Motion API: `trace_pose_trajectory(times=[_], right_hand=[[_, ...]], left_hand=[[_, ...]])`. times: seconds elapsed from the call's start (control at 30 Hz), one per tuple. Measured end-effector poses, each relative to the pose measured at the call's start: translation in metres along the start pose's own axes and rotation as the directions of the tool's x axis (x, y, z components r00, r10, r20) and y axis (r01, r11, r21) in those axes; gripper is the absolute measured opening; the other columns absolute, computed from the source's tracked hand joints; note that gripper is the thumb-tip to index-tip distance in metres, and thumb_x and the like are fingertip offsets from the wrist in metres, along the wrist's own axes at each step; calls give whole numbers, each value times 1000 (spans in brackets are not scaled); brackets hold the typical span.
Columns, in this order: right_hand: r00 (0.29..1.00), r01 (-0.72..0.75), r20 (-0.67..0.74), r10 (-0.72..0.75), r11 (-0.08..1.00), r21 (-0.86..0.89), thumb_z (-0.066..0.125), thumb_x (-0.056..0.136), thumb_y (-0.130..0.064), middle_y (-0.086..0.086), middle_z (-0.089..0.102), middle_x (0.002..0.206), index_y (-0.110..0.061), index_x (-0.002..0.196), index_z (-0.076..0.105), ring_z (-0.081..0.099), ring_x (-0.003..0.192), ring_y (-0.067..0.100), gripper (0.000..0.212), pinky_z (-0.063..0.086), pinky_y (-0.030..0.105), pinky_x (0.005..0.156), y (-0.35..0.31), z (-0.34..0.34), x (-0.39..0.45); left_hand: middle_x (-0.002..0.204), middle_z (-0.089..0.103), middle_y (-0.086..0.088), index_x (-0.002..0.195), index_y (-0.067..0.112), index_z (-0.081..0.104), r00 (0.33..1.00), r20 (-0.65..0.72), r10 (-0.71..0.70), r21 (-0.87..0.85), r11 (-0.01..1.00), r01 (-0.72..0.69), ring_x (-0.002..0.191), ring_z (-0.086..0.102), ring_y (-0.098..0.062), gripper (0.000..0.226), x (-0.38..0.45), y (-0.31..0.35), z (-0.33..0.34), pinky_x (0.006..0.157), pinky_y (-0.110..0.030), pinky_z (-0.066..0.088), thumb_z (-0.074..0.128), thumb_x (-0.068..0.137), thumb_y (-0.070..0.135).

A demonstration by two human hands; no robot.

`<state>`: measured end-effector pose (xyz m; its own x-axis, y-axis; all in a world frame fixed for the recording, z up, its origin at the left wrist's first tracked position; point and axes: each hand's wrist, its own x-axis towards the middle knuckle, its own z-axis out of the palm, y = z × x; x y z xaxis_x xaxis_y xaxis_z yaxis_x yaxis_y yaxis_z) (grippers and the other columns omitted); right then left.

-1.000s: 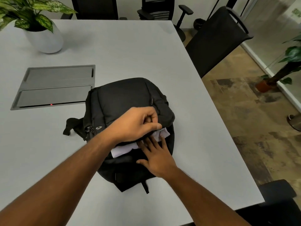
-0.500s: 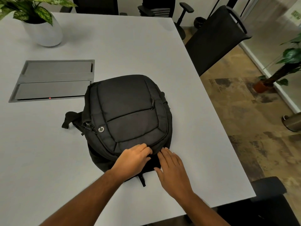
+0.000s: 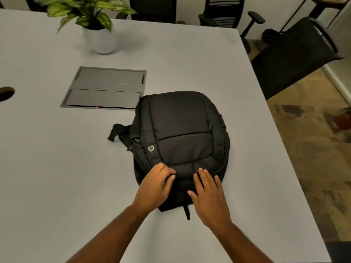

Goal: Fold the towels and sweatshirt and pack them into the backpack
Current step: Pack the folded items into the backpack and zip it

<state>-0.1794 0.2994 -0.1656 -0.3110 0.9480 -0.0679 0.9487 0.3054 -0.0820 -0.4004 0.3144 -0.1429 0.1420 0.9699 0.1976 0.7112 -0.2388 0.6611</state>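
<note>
Left hand (image 3: 156, 188) grips the backpack's (image 3: 182, 130) near edge; right hand (image 3: 209, 194) rests flat beside it.

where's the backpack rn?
Head view: the black backpack lies flat on the grey table, centre-right, just right of the recessed cable box, both hands on its near end.

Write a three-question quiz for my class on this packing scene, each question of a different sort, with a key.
1. True or false: white cloth shows at the backpack opening.
2. The left hand is: A) flat on the table; B) fingers curled on the backpack's near edge; C) holding the potted plant.
3. Fill in: the right hand lies with fingers ____ on the backpack.

Key: 1 false; 2 B; 3 straight.
</note>
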Motion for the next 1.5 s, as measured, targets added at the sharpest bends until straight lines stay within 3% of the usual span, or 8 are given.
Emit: trace_pose_trajectory(times=[0.1, 0.23, 0.37, 0.53, 0.63, 0.83, 1.3, 1.5], right_hand=[[998, -15, -65, 16, 1000, 19, 26, 103, -53, 11, 50, 152, -11, 143, 56, 42, 144, 27, 65, 28, 48, 119, -18, -6, 13], [983, 151, -104, -151, 988, -17, 43, 102, -48, 11, 38, 160, -12, 152, 43, 31, 150, 27, 62, 31, 50, 120, -55, -17, 39], [962, 259, -91, -257, 966, 3, 49, 101, -47, 11, 28, 165, -13, 157, 32, 24, 154, 27, 68, 27, 49, 123, -98, -26, 68], [938, 341, -79, -338, 940, 31, 55, 101, -39, 9, 29, 164, -16, 156, 34, 27, 153, 25, 64, 25, 46, 124, -139, -27, 96], [930, 361, -87, -357, 932, 25, 62, 98, -32, 7, 46, 153, -17, 150, 43, 42, 143, 25, 58, 32, 42, 119, -153, -25, 106], [942, 298, -161, -295, 955, -9, 67, 95, -29, 1, 61, 117, -17, 135, 58, 58, 106, 20, 43, 52, 35, 89, -166, -24, 119], [955, 233, -183, -234, 972, -29, 82, 77, -13, 7, 60, 105, -14, 124, 64, 59, 93, 23, 51, 53, 36, 78, -200, -25, 158], [952, 228, -203, -228, 973, -23, 88, 69, -14, 3, 61, 85, -16, 87, 69, 59, 78, 18, 26, 53, 32, 69, -207, -23, 175]], left_hand=[[98, 55, 10, 102, 20, 66, 976, -152, -157, -46, 987, 152, 90, 54, -4, 6, 4, -19, -21, 80, -15, 45, 61, 100, 18], [106, 54, 8, 110, 21, 61, 833, -350, -428, -198, 903, 381, 95, 57, -7, 14, 21, -48, -44, 84, -24, 50, 57, 99, 12], [137, 53, -3, 139, 16, 51, 710, -248, -659, -296, 750, 592, 124, 55, -18, 39, 40, -80, -57, 104, -32, 46, 53, 101, 6], [127, 64, 2, 136, 17, 53, 821, 18, -571, -281, 785, 552, 111, 59, -11, 32, 51, -103, -64, 94, -21, 42, 50, 104, 11], [109, 65, 6, 127, 15, 52, 797, 25, -603, -299, 757, 582, 92, 61, -3, 23, 54, -113, -64, 87, -21, 49, 52, 104, 13], [105, 67, -1, 121, 15, 57, 798, 99, -594, -249, 762, 598, 90, 65, -13, 17, 56, -131, -62, 86, -27, 55, 51, 105, 13], [86, 52, 8, 89, 20, 59, 851, -98, -516, -128, 854, 504, 74, 52, -8, 13, 33, -119, -82, 62, -10, 38, 60, 101, 19], [92, 68, 0, 93, 16, 69, 842, 3, -539, -353, 787, 506, 85, 65, -15, 12, 28, -126, -92, 78, -22, 53, 60, 101, 15]])
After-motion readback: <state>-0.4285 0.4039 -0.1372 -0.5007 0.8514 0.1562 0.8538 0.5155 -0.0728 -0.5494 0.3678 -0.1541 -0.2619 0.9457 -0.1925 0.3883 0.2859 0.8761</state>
